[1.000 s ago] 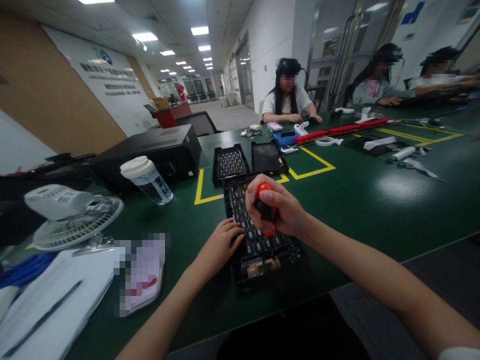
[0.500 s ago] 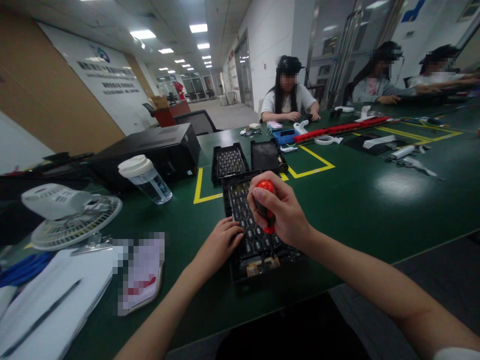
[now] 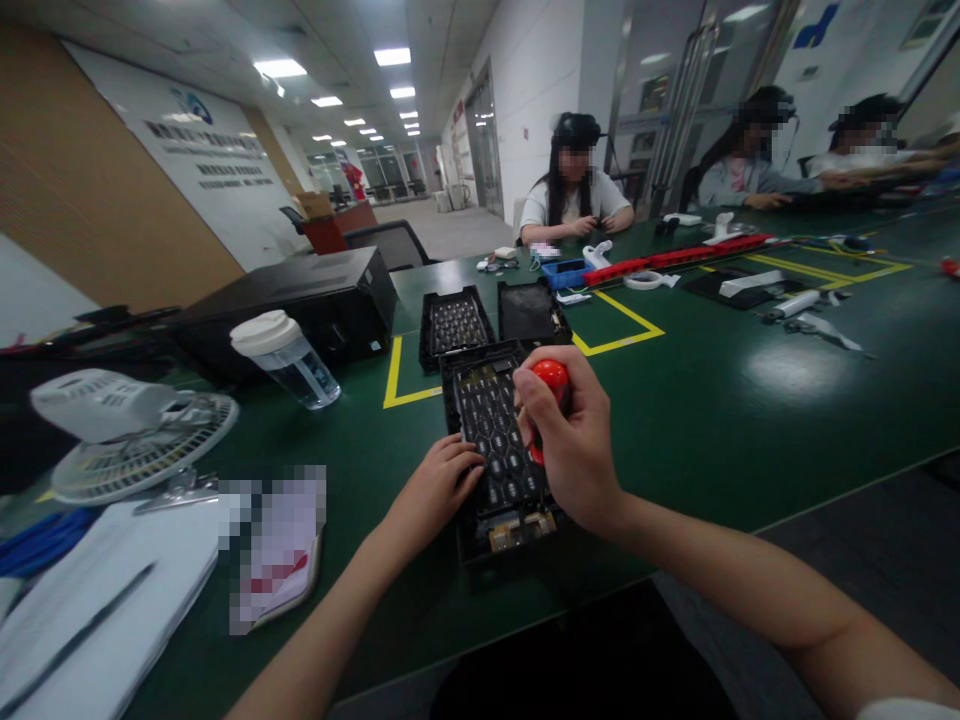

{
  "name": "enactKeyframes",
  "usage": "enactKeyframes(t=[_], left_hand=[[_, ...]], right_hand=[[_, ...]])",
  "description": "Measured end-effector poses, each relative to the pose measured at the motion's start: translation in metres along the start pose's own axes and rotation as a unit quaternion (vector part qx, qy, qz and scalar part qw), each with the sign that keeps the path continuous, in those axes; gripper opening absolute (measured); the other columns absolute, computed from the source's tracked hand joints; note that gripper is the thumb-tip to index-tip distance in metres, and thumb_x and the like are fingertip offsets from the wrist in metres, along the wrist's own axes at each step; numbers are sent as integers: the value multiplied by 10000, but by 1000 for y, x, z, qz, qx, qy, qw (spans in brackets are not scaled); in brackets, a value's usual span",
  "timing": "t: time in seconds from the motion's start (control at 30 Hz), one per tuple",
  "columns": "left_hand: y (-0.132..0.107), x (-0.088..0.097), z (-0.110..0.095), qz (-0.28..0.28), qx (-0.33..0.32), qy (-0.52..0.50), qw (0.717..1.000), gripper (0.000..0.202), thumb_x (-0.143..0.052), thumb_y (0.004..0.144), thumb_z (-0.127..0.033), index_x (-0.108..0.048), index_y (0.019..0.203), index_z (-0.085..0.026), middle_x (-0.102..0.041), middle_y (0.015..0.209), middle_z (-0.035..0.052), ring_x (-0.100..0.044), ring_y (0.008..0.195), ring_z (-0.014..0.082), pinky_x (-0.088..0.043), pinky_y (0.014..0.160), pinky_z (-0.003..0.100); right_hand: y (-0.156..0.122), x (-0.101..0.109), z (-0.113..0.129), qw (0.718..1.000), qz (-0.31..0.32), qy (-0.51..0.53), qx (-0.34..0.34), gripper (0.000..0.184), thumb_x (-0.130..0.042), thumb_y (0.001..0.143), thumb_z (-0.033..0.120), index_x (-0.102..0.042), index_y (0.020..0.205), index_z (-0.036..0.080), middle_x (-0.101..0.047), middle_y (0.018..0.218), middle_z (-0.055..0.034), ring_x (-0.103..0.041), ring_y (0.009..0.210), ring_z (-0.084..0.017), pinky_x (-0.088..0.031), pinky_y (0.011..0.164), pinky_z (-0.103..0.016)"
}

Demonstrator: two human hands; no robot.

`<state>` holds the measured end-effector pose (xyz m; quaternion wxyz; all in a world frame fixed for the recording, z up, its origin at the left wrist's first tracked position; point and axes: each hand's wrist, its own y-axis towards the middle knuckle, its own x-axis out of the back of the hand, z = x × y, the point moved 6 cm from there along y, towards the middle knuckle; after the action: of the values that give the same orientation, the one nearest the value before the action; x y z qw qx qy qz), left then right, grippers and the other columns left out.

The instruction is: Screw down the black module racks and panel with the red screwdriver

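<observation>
A black plastic case (image 3: pixel 451 395) lies open in front of me, with rows of dark oval-marked cells (image 3: pixel 495 430) inside and a tan part (image 3: pixel 510 533) at its near end. My left hand (image 3: pixel 441 482) rests on the case's left edge, fingers stretched out over the rim. Above the right side of the case, my right hand (image 3: pixel 577 455) is wrapped round the red and black handle of a screwdriver (image 3: pixel 553 375). The screwdriver's shaft and tip are hidden behind that hand.
Beyond the case are two more black trays (image 3: pixel 456 325). To the left are a lidded cup (image 3: pixel 296 365), a white fan (image 3: pixel 135 430), papers (image 3: pixel 97 600) and a phone (image 3: pixel 281 550). A red strip (image 3: pixel 682 258) and tape roll (image 3: pixel 645 282) lie farther off. A co-worker (image 3: pixel 577 190) sits opposite.
My right hand has moved slightly right with the screwdriver, and its handle now tilts more. The shaft, visible before over the case's near end, is now hidden. My left hand stays on the edge.
</observation>
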<state>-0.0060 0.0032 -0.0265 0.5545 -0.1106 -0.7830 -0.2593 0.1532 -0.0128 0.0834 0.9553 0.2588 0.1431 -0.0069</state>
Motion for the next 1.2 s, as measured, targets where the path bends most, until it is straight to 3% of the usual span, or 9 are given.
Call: enactKeyframes(t=[0.1,0.3,0.37,0.47,0.57,0.8,0.93,1.2], left_hand=[[0,2,-2,2,-4,0,1000,195,-502,894,-249,-667,984,-194,-660,1089,60,-513,1166,249,-433,1022,460],[0,2,-3,4,-4,1,1000,207,-499,898,-238,-661,1012,-179,-637,1128,84,-512,1157,241,-418,1033,451],[0,1,-2,7,-1,-2,1000,208,-499,899,-241,-662,1014,-180,-640,1127,79,-502,1171,241,-414,1038,447],[-1,0,-1,13,3,-3,1000,207,-499,900,-252,-664,1008,-191,-650,1110,62,-498,1179,247,-418,1034,457],[0,0,-1,22,6,-4,1000,206,-500,900,-248,-665,1008,-187,-653,1109,58,-494,1184,249,-413,1040,454],[1,4,-3,15,9,-3,1000,199,-510,894,-226,-672,994,-169,-648,1117,74,-499,1177,247,-425,1031,434],[1,6,-5,14,7,-1,1000,193,-508,895,-221,-669,990,-173,-648,1111,71,-500,1175,246,-423,1031,441],[0,5,-4,5,-2,0,1000,194,-500,901,-235,-656,1006,-188,-642,1115,69,-511,1160,237,-431,1017,446]], right_hand=[[-5,0,1,1000,-13,-13,10,124,-579,856,342,-530,848,229,-476,729,25,-419,555,-78,-324,456,-198],[-14,-8,3,999,29,-31,23,119,-592,850,339,-550,882,232,-513,767,28,-415,533,-65,-329,471,-205],[-10,-8,0,999,42,4,5,128,-568,863,353,-543,889,230,-498,729,34,-405,499,-58,-321,452,-199],[0,-4,-6,992,71,102,-23,228,-401,926,388,-544,912,211,-485,700,27,-426,460,-59,-323,423,-196],[9,-1,-12,974,133,179,-48,281,-323,933,349,-549,953,183,-508,717,7,-475,457,-72,-346,412,-199],[14,-12,-13,885,368,272,-91,238,-424,880,326,-539,995,152,-578,793,-25,-582,533,-117,-452,479,-243],[20,-23,-18,833,451,294,-127,221,-495,817,331,-513,955,158,-613,807,-29,-612,549,-139,-481,501,-272],[31,-45,-24,723,576,352,-146,260,-596,720,331,-487,880,157,-672,880,-97,-649,782,-235,-503,725,-441]])
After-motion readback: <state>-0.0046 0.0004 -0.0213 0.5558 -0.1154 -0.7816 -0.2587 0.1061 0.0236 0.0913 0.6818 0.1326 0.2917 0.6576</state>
